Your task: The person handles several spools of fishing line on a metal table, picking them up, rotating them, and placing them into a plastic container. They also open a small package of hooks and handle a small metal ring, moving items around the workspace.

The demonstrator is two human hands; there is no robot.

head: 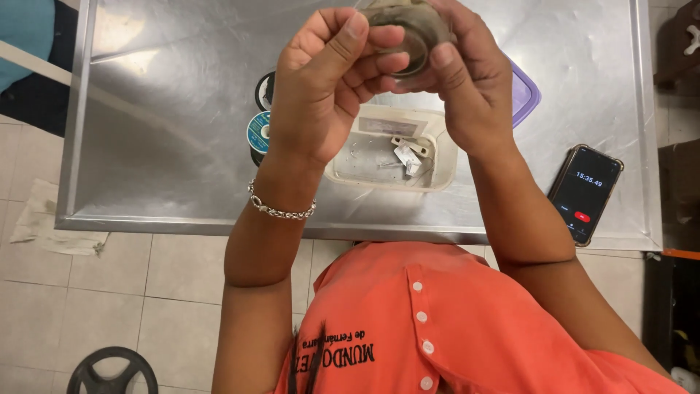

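Above the steel tabletop (182, 109), both hands, left hand (321, 80) and right hand (467, 73), gripping a round spool (408, 33), hiding part of the plastic tub (437, 171), tape rolls (259, 124) left, phone (585, 193) right.

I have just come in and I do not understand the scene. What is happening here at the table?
A person in an orange shirt holds a small round ring-shaped object up close with both hands. The left hand pinches its near edge, and the right hand wraps around its far side. Below, on the steel table, stands an open plastic container with small metal parts, its purple lid beside it. Spools lie on the left, a phone on the right.
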